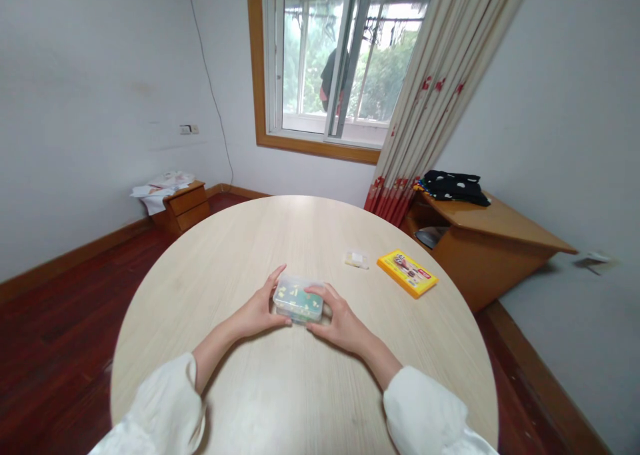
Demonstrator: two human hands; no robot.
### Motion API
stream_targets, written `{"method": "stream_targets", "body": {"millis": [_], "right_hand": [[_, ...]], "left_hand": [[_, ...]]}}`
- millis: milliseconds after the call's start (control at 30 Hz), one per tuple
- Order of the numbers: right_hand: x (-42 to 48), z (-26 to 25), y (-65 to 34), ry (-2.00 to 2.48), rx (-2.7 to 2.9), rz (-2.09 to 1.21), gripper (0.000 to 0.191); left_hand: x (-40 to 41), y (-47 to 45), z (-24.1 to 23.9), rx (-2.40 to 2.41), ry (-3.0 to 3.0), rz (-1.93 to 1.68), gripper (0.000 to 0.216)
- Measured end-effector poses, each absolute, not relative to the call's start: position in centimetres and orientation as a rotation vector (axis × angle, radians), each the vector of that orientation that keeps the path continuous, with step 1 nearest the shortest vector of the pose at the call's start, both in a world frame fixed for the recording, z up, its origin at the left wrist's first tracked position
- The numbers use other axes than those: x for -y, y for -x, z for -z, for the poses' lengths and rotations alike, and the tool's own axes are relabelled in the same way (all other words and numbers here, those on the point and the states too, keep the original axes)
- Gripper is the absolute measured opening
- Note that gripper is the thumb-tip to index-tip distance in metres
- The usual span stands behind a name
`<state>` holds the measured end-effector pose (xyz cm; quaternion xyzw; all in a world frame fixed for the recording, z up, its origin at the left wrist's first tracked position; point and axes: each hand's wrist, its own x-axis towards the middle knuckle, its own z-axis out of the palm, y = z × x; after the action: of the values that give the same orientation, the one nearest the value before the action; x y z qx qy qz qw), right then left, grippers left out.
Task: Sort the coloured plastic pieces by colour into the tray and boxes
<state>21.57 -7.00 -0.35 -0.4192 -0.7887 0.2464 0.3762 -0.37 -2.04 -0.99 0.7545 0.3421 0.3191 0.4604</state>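
Observation:
A small clear plastic box (299, 299) with yellow and green pieces inside rests on the round pale wooden table (240, 255). My left hand (260, 310) grips its left end, thumb in front and fingers curved behind. My right hand (340, 320) grips its right end the same way. Both arms wear white sleeves.
A small clear packet (357, 259) and a flat yellow box (407, 273) lie on the table to the right. A wooden desk (493, 231) with dark cloth stands at right, a low cabinet (187, 205) at left. A window (345, 61) and curtain (440, 88) are behind.

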Motion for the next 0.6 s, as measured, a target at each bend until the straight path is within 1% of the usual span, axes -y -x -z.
{"method": "stream_targets", "body": {"millis": [167,300,367,467,533,567,600], "right_hand": [[6.8,0.3,-21.9,1.112,1.954,-0.562,0.060],[5.9,-0.4,-24.4,1.189,1.817,-0.405,0.054],[5.3,-0.8,-27.0,1.254,1.683,-0.251,0.054],[4.7,-1.2,-32.0,1.387,1.477,0.073,0.056],[4.7,-1.2,-35.1,1.466,1.378,0.237,0.058],[4.8,-1.1,-36.4,1.505,1.348,0.285,0.058],[4.9,-0.9,-37.6,1.543,1.336,0.317,0.058]], "left_hand": [[1.7,0.4,2.1,-0.784,-1.806,-0.843,0.110],[1.3,0.7,2.9,-0.819,-1.798,-0.841,0.110],[1.3,0.7,3.0,-0.834,-1.809,-0.836,0.108],[1.3,0.6,2.7,-0.861,-1.840,-0.841,0.105],[1.3,0.5,2.4,-0.885,-1.869,-0.865,0.094],[1.3,0.4,2.2,-0.906,-1.884,-0.877,0.081],[1.3,0.4,2.0,-0.940,-1.900,-0.882,0.064]]}}
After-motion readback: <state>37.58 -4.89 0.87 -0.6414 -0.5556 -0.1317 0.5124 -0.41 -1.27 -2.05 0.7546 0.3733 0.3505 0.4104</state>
